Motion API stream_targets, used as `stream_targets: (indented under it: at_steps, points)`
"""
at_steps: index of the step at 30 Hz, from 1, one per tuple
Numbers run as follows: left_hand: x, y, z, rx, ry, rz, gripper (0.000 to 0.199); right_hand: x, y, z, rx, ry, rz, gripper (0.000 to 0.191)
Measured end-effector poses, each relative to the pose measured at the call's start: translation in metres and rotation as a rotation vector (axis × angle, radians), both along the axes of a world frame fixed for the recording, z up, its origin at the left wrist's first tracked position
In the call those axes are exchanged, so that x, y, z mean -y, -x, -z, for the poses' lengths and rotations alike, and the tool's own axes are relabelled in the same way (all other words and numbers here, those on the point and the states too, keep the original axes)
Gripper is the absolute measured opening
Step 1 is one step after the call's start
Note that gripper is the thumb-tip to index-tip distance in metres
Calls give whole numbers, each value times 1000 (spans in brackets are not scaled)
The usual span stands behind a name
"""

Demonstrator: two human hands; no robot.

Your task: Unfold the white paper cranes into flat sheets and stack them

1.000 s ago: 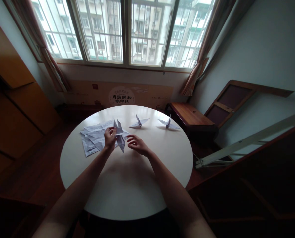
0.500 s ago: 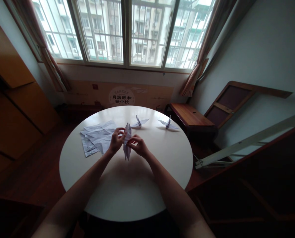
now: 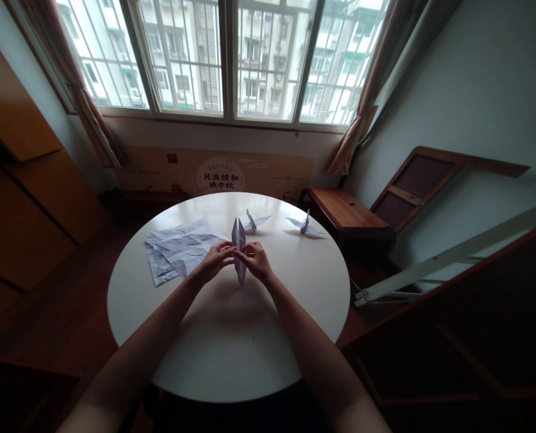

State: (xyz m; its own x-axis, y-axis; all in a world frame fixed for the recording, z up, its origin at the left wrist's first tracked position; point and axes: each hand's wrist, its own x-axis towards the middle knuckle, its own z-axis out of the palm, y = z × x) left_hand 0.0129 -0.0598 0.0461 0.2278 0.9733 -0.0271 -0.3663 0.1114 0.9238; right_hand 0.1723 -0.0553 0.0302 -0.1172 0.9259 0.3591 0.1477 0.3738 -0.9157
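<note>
A folded white paper point(image 3: 240, 267), long and pointed at both ends, is held upright above the round white table point(image 3: 232, 373). My left hand point(image 3: 217, 260) pinches it from the left side, near its middle. On the right side my right hand point(image 3: 255, 258) grips it too, with thumb and fingers closed on the paper. The two hands almost meet at the paper, and their fingers hide its middle part.
Creased paper sheets point(image 3: 178, 246) lie overlapping on the table's left side. Behind my hands stands one folded paper crane point(image 3: 252, 222), with another paper crane point(image 3: 306, 225) further right. A wooden stool point(image 3: 349, 207) stands beyond the table's right edge.
The folded paper has shifted slightly right and turned, so that two separate points show at its top. My left hand has moved right with it, and my right hand's fingers have closed further round it.
</note>
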Motion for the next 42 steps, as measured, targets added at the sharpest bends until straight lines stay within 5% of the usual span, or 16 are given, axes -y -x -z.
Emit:
stream_targets:
  at_steps: [11,20,29,37,42]
  points:
    - [-1,3,2,-110,-31,-60,47,0,-3,-2,11,57,12,30]
    - [0,0,1,-120,-128,-184,63,-2,1,-1,-281,76,-93,37]
    - [6,-4,-1,-637,-558,-279,30,-7,0,3,-183,-16,46,13]
    - [4,0,0,-742,-566,-294,23,-4,-1,0,-161,34,-17,34]
    - [3,0,1,-651,-532,-366,18,-3,-1,0,-114,-7,74,34]
